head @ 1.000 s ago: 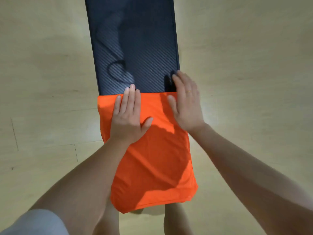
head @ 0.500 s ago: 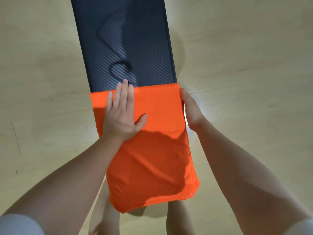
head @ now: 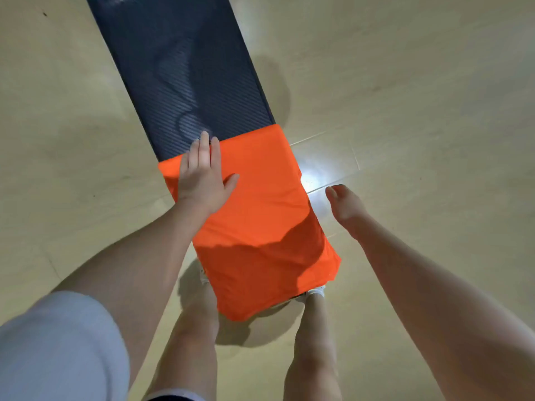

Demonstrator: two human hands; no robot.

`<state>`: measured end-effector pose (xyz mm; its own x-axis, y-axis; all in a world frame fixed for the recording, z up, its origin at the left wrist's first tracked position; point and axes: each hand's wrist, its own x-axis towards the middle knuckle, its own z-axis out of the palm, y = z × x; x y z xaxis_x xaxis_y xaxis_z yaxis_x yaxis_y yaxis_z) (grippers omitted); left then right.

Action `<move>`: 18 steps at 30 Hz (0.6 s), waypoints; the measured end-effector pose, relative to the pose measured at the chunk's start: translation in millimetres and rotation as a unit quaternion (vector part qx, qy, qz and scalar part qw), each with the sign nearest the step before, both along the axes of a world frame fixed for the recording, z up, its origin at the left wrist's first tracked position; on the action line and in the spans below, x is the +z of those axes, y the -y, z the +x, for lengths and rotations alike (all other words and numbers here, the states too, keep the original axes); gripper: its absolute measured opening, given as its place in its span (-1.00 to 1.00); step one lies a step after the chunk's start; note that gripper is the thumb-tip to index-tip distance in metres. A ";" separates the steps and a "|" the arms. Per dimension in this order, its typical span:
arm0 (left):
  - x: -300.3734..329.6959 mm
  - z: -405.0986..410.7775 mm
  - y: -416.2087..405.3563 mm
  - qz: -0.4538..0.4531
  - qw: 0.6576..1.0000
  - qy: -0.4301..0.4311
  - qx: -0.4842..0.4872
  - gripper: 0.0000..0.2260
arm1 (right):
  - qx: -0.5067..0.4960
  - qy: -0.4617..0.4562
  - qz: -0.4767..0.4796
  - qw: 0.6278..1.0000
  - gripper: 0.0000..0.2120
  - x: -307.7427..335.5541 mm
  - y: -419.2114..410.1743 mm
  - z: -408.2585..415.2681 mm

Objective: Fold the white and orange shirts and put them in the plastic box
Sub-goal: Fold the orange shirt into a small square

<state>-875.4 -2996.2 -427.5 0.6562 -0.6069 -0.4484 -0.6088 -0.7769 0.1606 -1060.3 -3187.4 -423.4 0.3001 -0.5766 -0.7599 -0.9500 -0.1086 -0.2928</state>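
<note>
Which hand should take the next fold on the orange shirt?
Right, probably. The left hand lies flat on the orange shirt, pinning it to the dark table. The right hand holds nothing beside the shirt's right edge, so it is free to lift that side.

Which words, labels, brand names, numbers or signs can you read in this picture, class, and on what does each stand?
None: no readable text shows on the orange shirt, the dark ribbed board, the floor or the grey sleeve.

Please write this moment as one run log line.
left hand: flat on folded orange shirt | right hand: off shirt, holds nothing | dark ribbed table
</note>
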 end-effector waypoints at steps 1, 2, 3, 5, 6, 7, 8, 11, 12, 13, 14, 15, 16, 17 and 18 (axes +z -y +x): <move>10.0 5.0 -1.7 0.007 1.000 -0.007 -0.021 -0.32 | -0.013 0.004 -0.010 1.000 -0.76 10.7 -5.9 -6.6; 20.0 9.8 -3.8 0.015 0.999 -0.009 -0.043 -0.34 | -0.034 0.007 -0.015 0.999 -0.75 22.4 -13.7 -12.0; 29.2 13.3 -6.2 0.028 0.997 -0.010 -0.065 -0.35 | -0.065 0.013 -0.014 0.998 -0.75 34.3 -24.2 -16.7; 46.6 18.6 -9.4 0.064 0.991 -0.014 -0.116 -0.37 | -0.113 0.019 0.000 0.993 -0.76 53.7 -49.5 -24.3; 54.4 18.8 -10.3 0.080 0.986 -0.019 -0.148 -0.38 | -0.116 0.015 0.004 0.993 -0.66 61.1 -63.3 -28.0; 60.2 17.4 -11.2 0.087 0.980 -0.024 -0.179 -0.39 | -0.102 0.017 -0.003 0.995 -0.59 67.0 -77.4 -31.6; 64.5 14.0 -12.7 0.087 0.974 -0.028 -0.208 -0.39 | -0.078 0.020 -0.020 0.997 -0.56 72.3 -91.9 -35.7; 62.5 -2.8 -18.6 0.060 0.951 -0.024 -0.301 -0.40 | 0.002 0.006 -0.096 0.995 -0.47 76.1 -137.2 -47.3; 56.4 -9.4 -20.5 0.050 0.938 -0.018 -0.343 -0.41 | 0.024 -0.007 -0.119 0.993 -0.44 72.3 -152.8 -47.7; 49.5 -15.3 -22.5 0.043 0.920 -0.015 -0.390 -0.41 | 0.034 -0.014 -0.138 0.990 -0.42 66.6 -167.9 -45.3; 40.4 -19.2 -24.5 0.038 0.902 -0.013 -0.430 -0.41 | 0.032 -0.015 -0.157 0.987 -0.40 59.2 -183.3 -39.6; 30.3 -19.9 -27.0 0.036 0.890 -0.012 -0.455 -0.39 | 0.024 -0.014 -0.176 0.984 -0.39 50.8 -198.2 -30.1; 21.2 -17.2 -29.8 0.036 0.889 -0.014 -0.457 -0.35 | 0.012 -0.011 -0.195 0.981 -0.39 41.8 -212.0 -17.5; 14.2 -12.2 -33.3 0.035 0.896 -0.018 -0.443 -0.29 | -0.003 -0.003 -0.224 0.975 -0.39 31.9 -225.3 -3.1; 6.7 -5.5 -37.2 0.029 0.906 -0.024 -0.421 -0.23 | -0.020 0.007 -0.256 0.967 -0.39 20.9 -237.3 13.0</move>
<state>-880.9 -2958.9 -420.8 -0.0488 -0.8581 -0.5111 -0.9832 -0.0490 0.1760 -1047.3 -2950.2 -402.5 0.2785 -0.8869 -0.3686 -0.9526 -0.2061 -0.2238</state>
